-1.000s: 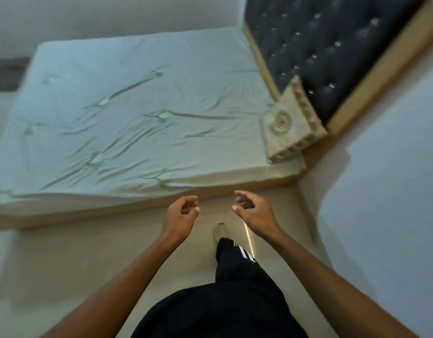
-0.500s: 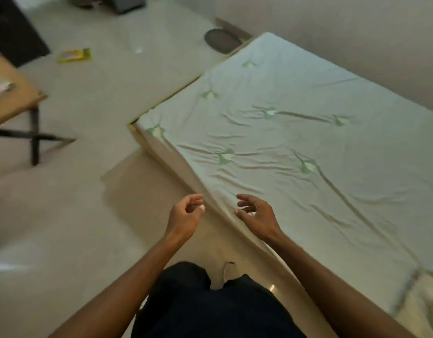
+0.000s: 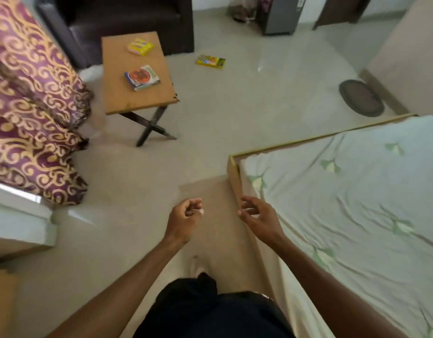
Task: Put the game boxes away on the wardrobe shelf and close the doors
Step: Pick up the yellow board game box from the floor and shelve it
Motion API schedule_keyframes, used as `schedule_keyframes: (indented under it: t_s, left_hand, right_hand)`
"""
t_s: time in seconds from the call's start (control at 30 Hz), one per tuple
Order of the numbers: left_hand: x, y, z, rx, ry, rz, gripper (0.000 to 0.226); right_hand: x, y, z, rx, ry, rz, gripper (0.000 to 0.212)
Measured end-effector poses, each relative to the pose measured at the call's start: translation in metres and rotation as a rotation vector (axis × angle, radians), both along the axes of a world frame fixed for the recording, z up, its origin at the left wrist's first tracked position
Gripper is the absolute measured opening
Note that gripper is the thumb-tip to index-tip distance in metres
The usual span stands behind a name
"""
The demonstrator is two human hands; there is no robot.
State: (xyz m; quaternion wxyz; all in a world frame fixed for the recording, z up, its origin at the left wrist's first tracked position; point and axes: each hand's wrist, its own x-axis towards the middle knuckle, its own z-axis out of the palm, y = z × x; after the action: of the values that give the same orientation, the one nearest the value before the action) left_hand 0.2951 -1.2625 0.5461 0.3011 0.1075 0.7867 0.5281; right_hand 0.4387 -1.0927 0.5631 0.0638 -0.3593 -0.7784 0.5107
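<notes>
Three game boxes show ahead. A yellow box lies at the far end of a small wooden table. A box with an orange disc on its lid lies nearer on the same table. Another yellow box rests on the floor beyond the table. My left hand and my right hand hang in front of me with loosely curled fingers, both holding nothing, far short of the boxes. No wardrobe is in view.
A bed with a pale green sheet fills the right side. A purple and gold curtain hangs at the left, above a white ledge. A dark armchair stands behind the table. An oval mat lies by the wall.
My view has swung left from the bed's headboard across the mattress to the room with the table and boxes. Both hands kept their loose, empty pose.
</notes>
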Motion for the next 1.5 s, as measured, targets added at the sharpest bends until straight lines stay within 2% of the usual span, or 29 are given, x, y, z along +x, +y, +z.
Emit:
schedule_keyframes:
  t_s: [0.33,0.8,1.0,1.2,1.5]
  left_hand:
    - [-0.237,0.117,0.01,0.037,0.056,0.028,0.03]
    - [-0.572,0.391,0.013,0.021,0.07,0.026,0.029]
    - [-0.714,0.508,-0.008,0.057,0.047,0.041,0.031]
    - [-0.897,0.639,-0.01,0.022,0.057,-0.007,0.032]
    - [-1.12,0.841,0.006,-0.011,0.09,-0.123,0.037]
  right_hand:
    - [-0.247,0.123,-0.002,-0.07,0.088,0.011,0.04]
    - [-0.583,0.408,0.007,-0.026,0.042,0.078,0.038]
    - [-0.725,0.523,-0.009,-0.009,0.021,0.104,0.037]
    - [-0.894,0.654,-0.012,-0.01,0.013,0.048,0.038]
    - [-1.095,0.839,-0.023,-0.065,0.013,-0.083,0.038]
